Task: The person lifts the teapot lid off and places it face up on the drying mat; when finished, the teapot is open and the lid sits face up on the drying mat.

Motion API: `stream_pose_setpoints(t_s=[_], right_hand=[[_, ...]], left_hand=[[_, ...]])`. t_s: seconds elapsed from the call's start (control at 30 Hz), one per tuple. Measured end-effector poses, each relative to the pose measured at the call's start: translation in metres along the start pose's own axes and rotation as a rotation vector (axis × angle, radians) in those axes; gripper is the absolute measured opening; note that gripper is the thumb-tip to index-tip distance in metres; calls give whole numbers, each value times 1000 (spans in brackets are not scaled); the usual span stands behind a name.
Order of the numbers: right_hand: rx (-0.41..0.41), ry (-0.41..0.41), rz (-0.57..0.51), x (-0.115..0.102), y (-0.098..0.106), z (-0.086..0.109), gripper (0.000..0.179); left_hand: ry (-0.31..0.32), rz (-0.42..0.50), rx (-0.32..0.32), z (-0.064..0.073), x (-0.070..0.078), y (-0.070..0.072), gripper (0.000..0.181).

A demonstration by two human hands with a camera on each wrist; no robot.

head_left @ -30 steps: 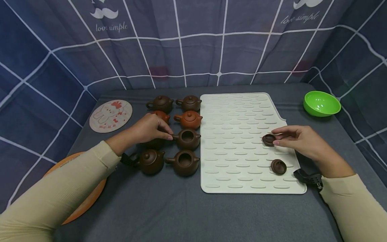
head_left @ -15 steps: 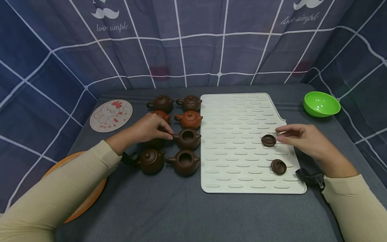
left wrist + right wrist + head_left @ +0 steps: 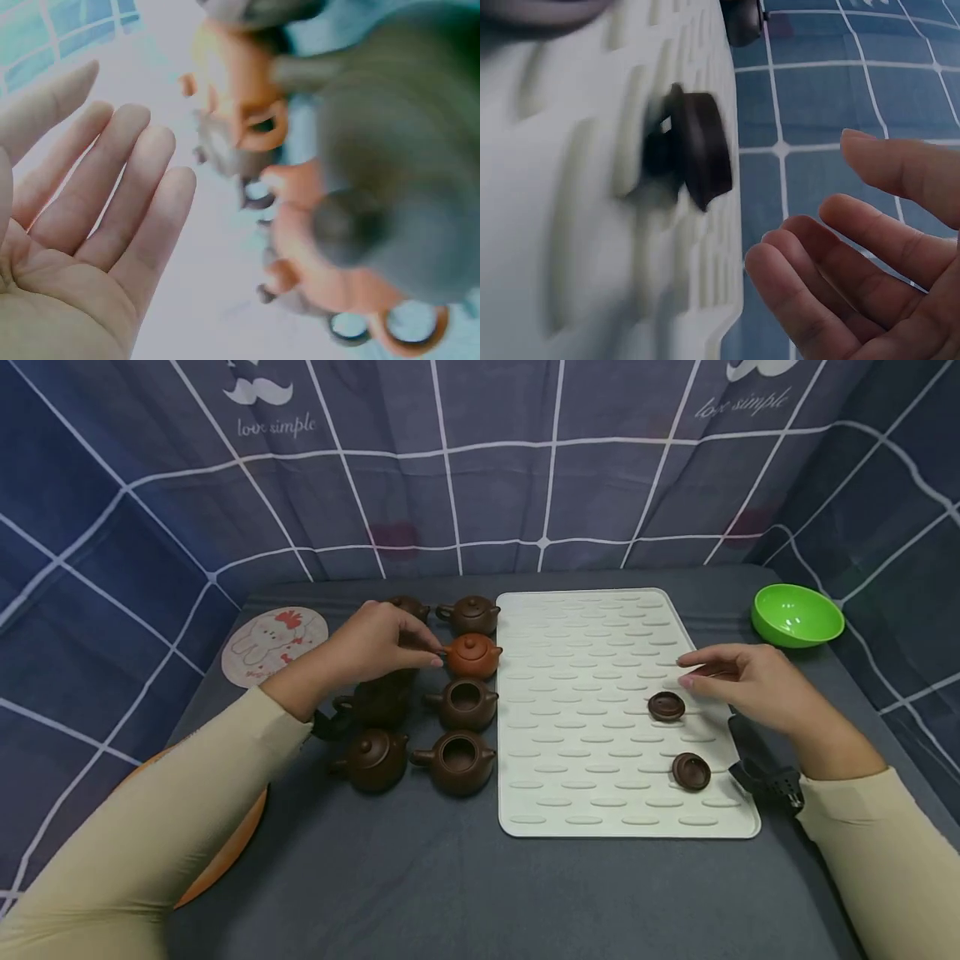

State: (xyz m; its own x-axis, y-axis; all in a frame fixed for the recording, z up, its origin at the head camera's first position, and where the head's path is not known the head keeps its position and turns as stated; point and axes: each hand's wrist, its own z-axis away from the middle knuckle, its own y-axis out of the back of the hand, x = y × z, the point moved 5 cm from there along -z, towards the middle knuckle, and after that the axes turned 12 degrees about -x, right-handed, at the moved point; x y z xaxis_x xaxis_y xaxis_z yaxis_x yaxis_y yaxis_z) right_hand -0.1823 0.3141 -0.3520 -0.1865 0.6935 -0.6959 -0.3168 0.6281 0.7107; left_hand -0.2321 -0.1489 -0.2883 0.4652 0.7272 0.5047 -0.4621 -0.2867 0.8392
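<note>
My left hand [image 3: 378, 643] hovers beside the handle of the lidded orange teapot [image 3: 472, 656]. In the left wrist view its fingers [image 3: 142, 187] are extended, with nothing between them and the thumb. Two brown teapots without lids, the upper teapot [image 3: 463, 704] and the lower teapot [image 3: 459, 764], stand below the orange one. My right hand [image 3: 757, 681] is over the right side of the white mat [image 3: 577, 710], fingers loose and holding nothing. Just to its lower left, an upturned brown lid [image 3: 666, 707] lies on the mat, and a second lid [image 3: 691, 772] lies nearer me.
Lidded brown teapots [image 3: 377, 762] fill the column left of these, partly hidden by my left arm. A green bowl [image 3: 797, 615] stands at the back right. A round rabbit-printed mat [image 3: 273, 645] lies back left; an orange disc [image 3: 225, 860] is under my left forearm.
The right hand has let go of the upper lid and drawn back up and away. The left hand has left the brown teapot's handle and moved back to the orange teapot.
</note>
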Motion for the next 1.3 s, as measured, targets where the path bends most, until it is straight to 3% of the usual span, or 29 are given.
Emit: stream_pose_setpoints(t_s=[0.2,0.4,0.63,0.97,1.3], right_hand=[[-80,47,79,-33,-4,-30,37],[-187,181,175,-75,-23,-69,32],[-233,363,283,-124,-42,-109,26],[-342,420,316,-174,-77,-145,32],[-369,469,378,-197,-111,-179,37]], left_hand=[[39,20,75,-16,-4,14,21],[91,69,64,-29,-23,8,23],[99,100,98,-27,-29,-2,25],[143,119,119,-27,-34,-6,29],[153,65,40,-36,-41,-8,28]])
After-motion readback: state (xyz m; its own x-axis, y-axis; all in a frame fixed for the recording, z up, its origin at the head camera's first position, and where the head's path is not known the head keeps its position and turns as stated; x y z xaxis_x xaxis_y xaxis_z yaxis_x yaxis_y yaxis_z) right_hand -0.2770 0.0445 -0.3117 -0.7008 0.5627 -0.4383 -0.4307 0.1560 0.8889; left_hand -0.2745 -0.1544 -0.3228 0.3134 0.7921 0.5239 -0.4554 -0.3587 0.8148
